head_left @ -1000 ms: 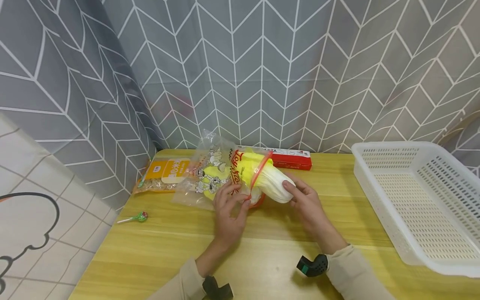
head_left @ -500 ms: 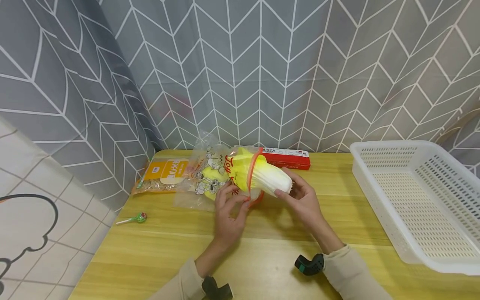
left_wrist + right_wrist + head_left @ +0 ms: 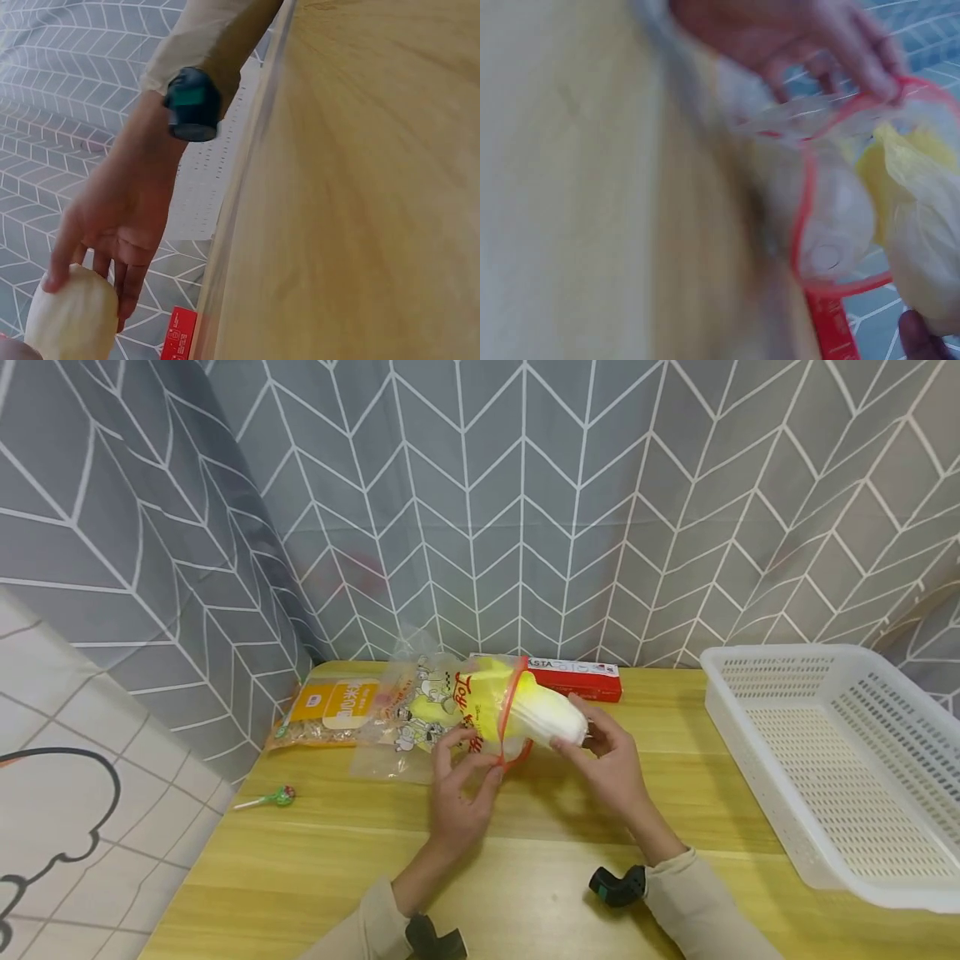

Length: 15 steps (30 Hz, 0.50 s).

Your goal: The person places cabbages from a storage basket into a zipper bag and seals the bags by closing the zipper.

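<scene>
A napa cabbage point(image 3: 551, 714), white at the base and yellow at the leaves, lies with its leafy end inside a clear printed plastic bag point(image 3: 382, 760). My left hand point(image 3: 461, 797) pinches the bag's red rim at its near side. My right hand point(image 3: 615, 768) holds the cabbage by its white base, outside the bag mouth. In the right wrist view, the red rim point(image 3: 802, 217) stands wide round the opening, and a pale rounded thing point(image 3: 836, 217) sits inside beside the cabbage point(image 3: 922, 240). The left wrist view shows the right hand point(image 3: 124, 217) on the cabbage base point(image 3: 75, 315).
Behind the cabbage lies a red-and-white pasta box point(image 3: 581, 681). An orange food packet point(image 3: 326, 710) is at the back left, partly under the bag. A lollipop point(image 3: 273, 797) lies at the left table edge. A white perforated basket point(image 3: 780, 785) stands on the right.
My right hand has shifted its hold on the cabbage base, which has risen a little and lies more level. The red rim has moved slightly left. My left hand has stayed on the rim.
</scene>
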Motion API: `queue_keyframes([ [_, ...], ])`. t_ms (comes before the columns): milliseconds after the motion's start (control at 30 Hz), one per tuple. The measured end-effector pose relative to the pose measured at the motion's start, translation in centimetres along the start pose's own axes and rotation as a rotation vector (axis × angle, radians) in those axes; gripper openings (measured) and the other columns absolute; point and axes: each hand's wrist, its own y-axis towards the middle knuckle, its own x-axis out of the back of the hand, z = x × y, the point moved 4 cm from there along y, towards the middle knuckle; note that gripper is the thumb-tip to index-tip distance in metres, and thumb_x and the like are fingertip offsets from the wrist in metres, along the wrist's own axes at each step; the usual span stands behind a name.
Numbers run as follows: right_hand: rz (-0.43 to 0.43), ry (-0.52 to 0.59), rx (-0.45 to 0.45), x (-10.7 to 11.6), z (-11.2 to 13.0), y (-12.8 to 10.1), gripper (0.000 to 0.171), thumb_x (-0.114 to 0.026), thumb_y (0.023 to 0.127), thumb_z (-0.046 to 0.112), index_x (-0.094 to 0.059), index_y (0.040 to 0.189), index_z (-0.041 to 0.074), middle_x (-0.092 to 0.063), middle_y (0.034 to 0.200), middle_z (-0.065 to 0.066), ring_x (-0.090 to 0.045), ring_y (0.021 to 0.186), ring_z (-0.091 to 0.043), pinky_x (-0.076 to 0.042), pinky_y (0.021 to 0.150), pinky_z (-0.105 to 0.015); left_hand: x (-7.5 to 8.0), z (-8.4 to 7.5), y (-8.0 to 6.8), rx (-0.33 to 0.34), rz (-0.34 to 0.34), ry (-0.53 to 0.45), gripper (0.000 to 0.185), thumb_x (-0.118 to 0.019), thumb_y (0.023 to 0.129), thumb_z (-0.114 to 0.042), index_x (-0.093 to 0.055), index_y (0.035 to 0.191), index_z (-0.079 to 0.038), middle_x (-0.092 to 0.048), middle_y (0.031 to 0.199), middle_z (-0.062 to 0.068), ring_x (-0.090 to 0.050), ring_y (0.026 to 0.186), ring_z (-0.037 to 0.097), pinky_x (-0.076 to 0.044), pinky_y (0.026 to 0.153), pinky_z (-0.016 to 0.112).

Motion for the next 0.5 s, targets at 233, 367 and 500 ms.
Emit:
queue_keyframes([
  [233, -0.028, 0.33, -0.295, 0.0, 0.5, 0.5, 0.049, -0.063, 0.101, 0.014, -0.05, 0.147, 0.004, -0.065, 0.12, 0.01, -0.067, 0.097, -0.008, -0.059, 0.085, -0.021, -0.1, -0.2, 0.1, -0.065, -0.007, -0.009, 0.005, -0.074, 0.09, -0.014, -0.07, 0.089, -0.01, -0.055, 0.133, 0.014, -0.039, 0.141, 0.039, -0.029, 0.115, 0.071],
  [367, 0.019, 0.432, -0.364, -0.2, 0.9, 0.3, 0.043, -0.057, 0.105, 0.025, -0.05, 0.143, 0.007, -0.064, 0.119, 0.007, -0.067, 0.097, -0.009, -0.06, 0.086, -0.024, -0.1, -0.4, 0.1, -0.106, -0.026, 0.01, 0.004, -0.075, 0.089, -0.013, -0.071, 0.088, -0.014, -0.058, 0.131, 0.012, -0.039, 0.143, 0.039, -0.025, 0.116, 0.07],
  [500, 0.011, 0.403, -0.313, 0.2, 1.1, 0.2, 0.042, -0.058, 0.104, 0.019, -0.052, 0.144, 0.008, -0.063, 0.121, 0.006, -0.065, 0.1, -0.01, -0.06, 0.087, -0.023, -0.1, -0.5, 0.2, -0.119, -0.036, 0.057, 0.003, -0.075, 0.087, -0.014, -0.072, 0.088, -0.015, -0.06, 0.127, 0.01, -0.041, 0.14, 0.038, -0.022, 0.116, 0.063],
])
